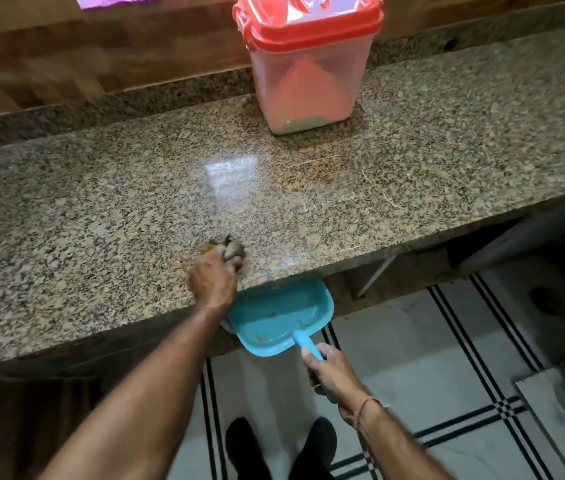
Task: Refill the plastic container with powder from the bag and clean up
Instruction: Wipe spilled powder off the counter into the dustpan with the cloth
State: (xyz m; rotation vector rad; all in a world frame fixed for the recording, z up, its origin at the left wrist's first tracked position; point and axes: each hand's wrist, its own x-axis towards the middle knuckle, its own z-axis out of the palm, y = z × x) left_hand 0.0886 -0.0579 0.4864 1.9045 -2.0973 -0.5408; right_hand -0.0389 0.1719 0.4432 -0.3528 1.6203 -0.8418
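At the bottom edge of the frame two dark shoes (250,445) stand on a white tiled floor (395,341) with black stripes. Just above them, right of centre, the right hand (331,374) has its fingers curled round the handle of a blue dustpan (281,317), and a red thread (366,405) circles that wrist. The pan sits just below the front edge of the speckled granite countertop (101,237), its far rim tucked under the stone, with a few brownish specks inside it. Directly above the pan, in the lower middle of the frame, the left hand (212,278) clutches a crumpled dark cloth (231,251) pressed on the counter near its edge; a small yellowish smear (206,249) lies beside the cloth. Further back, at upper centre, the plastic container (305,91) stands upright on the counter near the wooden wall (66,46), its red lid (308,22) on. The walls look pinkish, with a pale layer at the bottom. A shiny purple sheet (115,0) shows at the upper left.
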